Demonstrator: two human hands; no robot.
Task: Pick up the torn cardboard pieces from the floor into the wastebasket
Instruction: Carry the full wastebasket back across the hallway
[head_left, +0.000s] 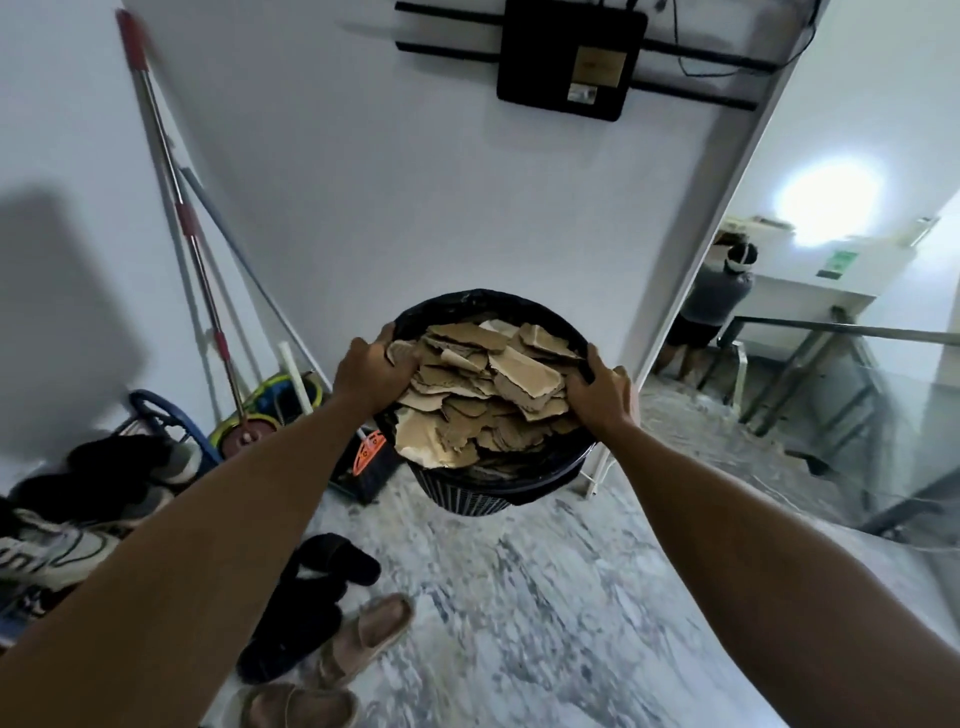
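Observation:
A black mesh wastebasket with a dark liner hangs in the air above the marble floor, tilted toward me. Several torn brown cardboard pieces fill it to the rim. My left hand grips the left rim, fingers curled over the edge. Opposite it, my right hand grips the right rim the same way. No cardboard shows on the visible floor.
Mops lean in the left corner beside a bucket. Shoes and sandals lie at lower left. A black crate stands behind the basket. A person stands in the right doorway near metal railings.

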